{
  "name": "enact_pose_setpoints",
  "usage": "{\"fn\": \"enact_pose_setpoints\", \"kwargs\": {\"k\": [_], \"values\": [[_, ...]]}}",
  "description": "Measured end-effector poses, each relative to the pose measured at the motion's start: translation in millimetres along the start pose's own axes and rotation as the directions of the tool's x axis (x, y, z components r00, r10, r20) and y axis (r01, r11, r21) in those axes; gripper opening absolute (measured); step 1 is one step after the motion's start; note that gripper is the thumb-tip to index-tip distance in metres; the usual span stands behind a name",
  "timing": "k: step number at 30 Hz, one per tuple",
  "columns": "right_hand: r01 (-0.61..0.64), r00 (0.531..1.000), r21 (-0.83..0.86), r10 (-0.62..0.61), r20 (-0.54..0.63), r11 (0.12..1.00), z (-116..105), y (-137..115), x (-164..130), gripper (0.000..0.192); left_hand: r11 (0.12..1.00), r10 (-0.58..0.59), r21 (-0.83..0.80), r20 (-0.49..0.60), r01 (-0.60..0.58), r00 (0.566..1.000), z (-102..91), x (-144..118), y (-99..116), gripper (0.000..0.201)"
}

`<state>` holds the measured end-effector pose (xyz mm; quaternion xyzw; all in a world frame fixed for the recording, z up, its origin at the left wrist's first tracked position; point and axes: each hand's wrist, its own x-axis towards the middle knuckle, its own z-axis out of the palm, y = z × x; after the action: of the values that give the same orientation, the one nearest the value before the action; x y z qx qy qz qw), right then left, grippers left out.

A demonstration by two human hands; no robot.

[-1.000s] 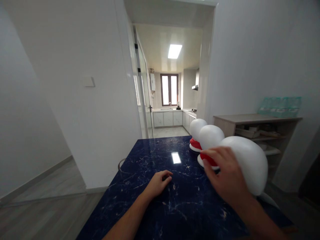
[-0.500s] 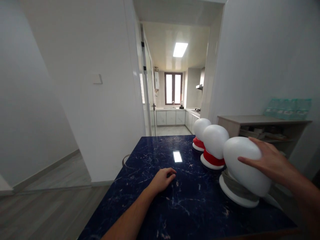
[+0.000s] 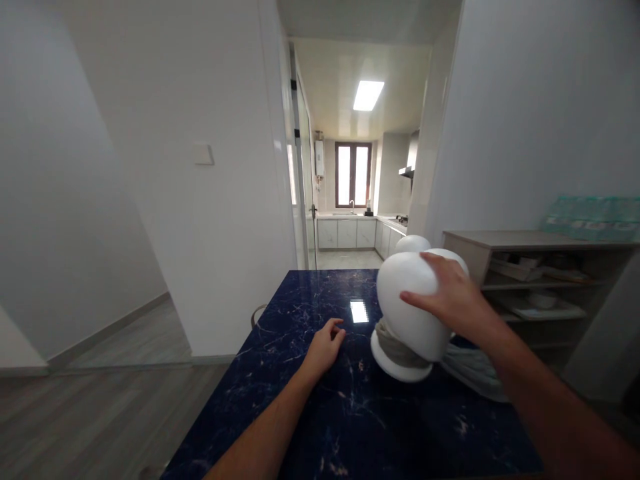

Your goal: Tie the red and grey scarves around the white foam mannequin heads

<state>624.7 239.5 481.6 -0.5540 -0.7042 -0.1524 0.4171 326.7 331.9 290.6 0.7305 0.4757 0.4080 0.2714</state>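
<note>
In the head view, the right hand (image 3: pixel 453 297) grips the white mannequin head (image 3: pixel 411 307) from its far side, tilted, base on the dark marble surface (image 3: pixel 320 413). The left hand (image 3: pixel 324 347) rests loosely curled, empty, just beside it.

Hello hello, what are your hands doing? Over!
Right hand gripping white foam mannequin head, grey scarf at its neck. Left hand resting on dark blue marble table. Another white head close behind.
</note>
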Motion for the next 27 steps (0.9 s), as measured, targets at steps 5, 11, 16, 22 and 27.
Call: {"fn": "enact_pose_setpoints", "kwargs": {"k": [5,11,16,22,27], "values": [[-0.103,0.994,0.168,0.098,0.042,0.98,90,-58,53,0.095,0.986,-0.151,0.034,-0.237,0.163,0.96,-6.2,12,-18,0.05],[-0.24,0.967,0.168,0.219,0.131,0.956,158,-103,69,0.095,0.963,-0.23,0.083,-0.233,0.255,0.945,-12.6,16,-27,0.076],[-0.148,0.985,0.252,0.119,0.125,0.956,174,-94,65,0.089,0.962,-0.209,0.16,-0.1,0.223,0.973,-8.6,14,-26,0.106],[-0.366,0.928,0.414,0.293,0.229,0.834,181,-19,37,0.04,0.953,-0.192,0.216,-0.107,0.211,0.976,-2.0,14,-32,0.123],[-0.353,0.861,0.416,0.117,0.496,0.838,195,15,-18,0.033,0.948,-0.164,0.254,-0.123,0.191,0.979,0.1,13,-35,0.124]]}}
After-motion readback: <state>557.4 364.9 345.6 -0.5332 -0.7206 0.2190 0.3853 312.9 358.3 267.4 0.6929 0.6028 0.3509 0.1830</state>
